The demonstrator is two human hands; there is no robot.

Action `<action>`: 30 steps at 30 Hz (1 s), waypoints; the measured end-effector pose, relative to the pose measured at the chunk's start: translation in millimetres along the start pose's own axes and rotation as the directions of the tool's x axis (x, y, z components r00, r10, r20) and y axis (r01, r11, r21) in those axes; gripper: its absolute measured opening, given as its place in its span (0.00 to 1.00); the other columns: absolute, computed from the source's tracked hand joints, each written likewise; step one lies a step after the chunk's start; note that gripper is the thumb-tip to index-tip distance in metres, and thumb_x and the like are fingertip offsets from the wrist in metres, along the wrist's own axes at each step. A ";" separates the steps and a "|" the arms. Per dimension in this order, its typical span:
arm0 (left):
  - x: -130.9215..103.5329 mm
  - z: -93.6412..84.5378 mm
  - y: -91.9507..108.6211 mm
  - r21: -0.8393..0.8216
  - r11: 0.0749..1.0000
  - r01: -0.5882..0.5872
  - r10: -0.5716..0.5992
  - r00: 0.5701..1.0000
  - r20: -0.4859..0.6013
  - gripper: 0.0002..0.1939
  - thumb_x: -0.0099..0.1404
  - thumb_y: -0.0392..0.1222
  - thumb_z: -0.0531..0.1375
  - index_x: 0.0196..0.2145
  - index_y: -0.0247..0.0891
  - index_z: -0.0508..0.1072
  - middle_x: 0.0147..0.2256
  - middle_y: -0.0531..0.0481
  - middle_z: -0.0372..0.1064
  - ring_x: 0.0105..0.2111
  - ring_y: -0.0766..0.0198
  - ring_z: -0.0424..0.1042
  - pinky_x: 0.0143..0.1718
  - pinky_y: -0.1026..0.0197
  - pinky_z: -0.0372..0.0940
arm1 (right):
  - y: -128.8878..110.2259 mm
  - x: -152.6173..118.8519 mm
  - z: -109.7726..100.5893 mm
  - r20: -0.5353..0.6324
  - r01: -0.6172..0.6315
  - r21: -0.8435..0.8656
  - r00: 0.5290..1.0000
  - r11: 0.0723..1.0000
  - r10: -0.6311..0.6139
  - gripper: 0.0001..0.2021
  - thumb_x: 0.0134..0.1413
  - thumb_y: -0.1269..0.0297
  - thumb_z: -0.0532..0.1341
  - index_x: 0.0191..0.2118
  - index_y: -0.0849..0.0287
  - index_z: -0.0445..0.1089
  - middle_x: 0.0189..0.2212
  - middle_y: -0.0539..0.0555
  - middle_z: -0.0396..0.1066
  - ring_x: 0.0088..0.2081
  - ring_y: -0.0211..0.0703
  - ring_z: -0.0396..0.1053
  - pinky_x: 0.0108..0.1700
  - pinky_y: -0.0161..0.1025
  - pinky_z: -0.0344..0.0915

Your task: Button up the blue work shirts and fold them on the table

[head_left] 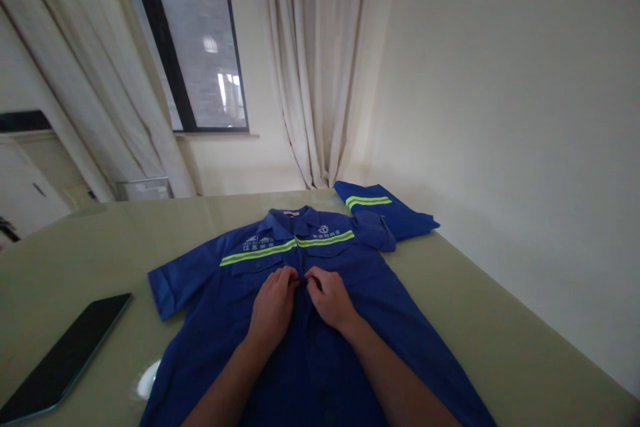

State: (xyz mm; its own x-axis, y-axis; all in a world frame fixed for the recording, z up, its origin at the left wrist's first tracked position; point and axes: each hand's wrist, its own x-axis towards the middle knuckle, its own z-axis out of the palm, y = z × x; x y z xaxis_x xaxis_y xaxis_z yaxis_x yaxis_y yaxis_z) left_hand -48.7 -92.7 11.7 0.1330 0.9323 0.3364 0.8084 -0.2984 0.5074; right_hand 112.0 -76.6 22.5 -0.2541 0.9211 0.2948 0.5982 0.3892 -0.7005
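Note:
A blue short-sleeved work shirt [310,347] lies spread face up, its collar toward the window. Yellow-green reflective stripes and white printing cross its chest. My left hand [275,297] and my right hand [327,293] meet at the front placket just below the chest stripe. The fingers of both hands are closed in a pinch on the placket cloth, with a small gap between the hands. Whether a button sits between the fingertips is hidden.
The shirt rests on a pale green table [480,320] that runs along the wall at right. Another folded blue garment [400,213] with a reflective stripe lies beyond the right sleeve. A flat dark panel [70,353] is at left. Curtains [320,67] hang behind the table.

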 end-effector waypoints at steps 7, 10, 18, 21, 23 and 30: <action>0.9 3.2 -6.4 -0.141 0.989 0.033 -0.040 0.998 -0.043 0.06 0.70 0.36 0.53 0.40 0.44 0.69 0.38 0.50 0.75 0.40 0.57 0.75 0.43 0.56 0.67 | 5.2 2.1 -1.6 0.044 0.003 0.171 0.999 0.985 -0.011 0.13 0.64 0.68 0.54 0.40 0.53 0.77 0.26 0.46 0.74 0.28 0.39 0.71 0.32 0.32 0.59; 1.6 4.5 -8.2 -0.162 0.986 0.048 -0.055 0.998 -0.038 0.06 0.69 0.36 0.54 0.38 0.44 0.70 0.36 0.51 0.75 0.39 0.57 0.76 0.42 0.58 0.67 | 5.5 1.9 0.3 0.048 -0.016 0.157 0.999 0.988 0.009 0.15 0.65 0.68 0.52 0.44 0.52 0.77 0.27 0.47 0.75 0.29 0.40 0.72 0.34 0.33 0.60; 2.3 -0.9 -4.1 -0.237 0.971 0.021 -0.031 0.999 -0.038 0.10 0.72 0.41 0.51 0.39 0.43 0.73 0.37 0.49 0.77 0.39 0.58 0.77 0.43 0.58 0.67 | 7.9 3.8 7.9 0.026 -0.074 0.097 0.997 0.993 0.072 0.07 0.58 0.70 0.61 0.40 0.55 0.76 0.28 0.48 0.75 0.29 0.39 0.71 0.33 0.32 0.60; 2.2 -3.8 -0.3 -0.256 0.965 0.059 -0.064 0.998 -0.011 0.11 0.72 0.48 0.54 0.38 0.43 0.74 0.34 0.50 0.77 0.35 0.58 0.77 0.38 0.59 0.66 | 7.4 3.1 7.7 -0.031 -0.019 0.069 0.999 0.997 0.021 0.06 0.56 0.73 0.62 0.36 0.56 0.75 0.33 0.50 0.74 0.31 0.38 0.70 0.35 0.32 0.61; 2.6 -3.9 0.0 -0.287 0.953 0.097 -0.102 0.995 -0.002 0.10 0.69 0.49 0.57 0.36 0.42 0.74 0.32 0.51 0.77 0.33 0.58 0.75 0.36 0.60 0.64 | 6.5 2.7 7.4 -0.051 -0.003 0.042 0.999 0.999 0.005 0.06 0.55 0.74 0.62 0.34 0.57 0.75 0.34 0.50 0.73 0.32 0.38 0.69 0.35 0.32 0.61; 9.7 -1.3 -15.8 -0.407 0.904 0.130 -0.116 0.991 0.058 0.12 0.67 0.51 0.57 0.35 0.40 0.73 0.30 0.52 0.75 0.29 0.61 0.73 0.32 0.61 0.65 | 11.1 11.7 7.0 -0.046 -0.144 0.302 0.985 0.943 0.165 0.01 0.50 0.69 0.68 0.30 0.59 0.77 0.26 0.49 0.73 0.28 0.38 0.68 0.32 0.33 0.61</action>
State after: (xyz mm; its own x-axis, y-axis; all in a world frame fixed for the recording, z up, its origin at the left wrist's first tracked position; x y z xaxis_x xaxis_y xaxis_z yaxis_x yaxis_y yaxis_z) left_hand -60.9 -79.2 8.0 0.0711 0.9710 0.2282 0.5150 -0.2317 0.8253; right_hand 110.3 -61.5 13.7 -0.1171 0.9718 0.2047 0.3711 0.2340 -0.8986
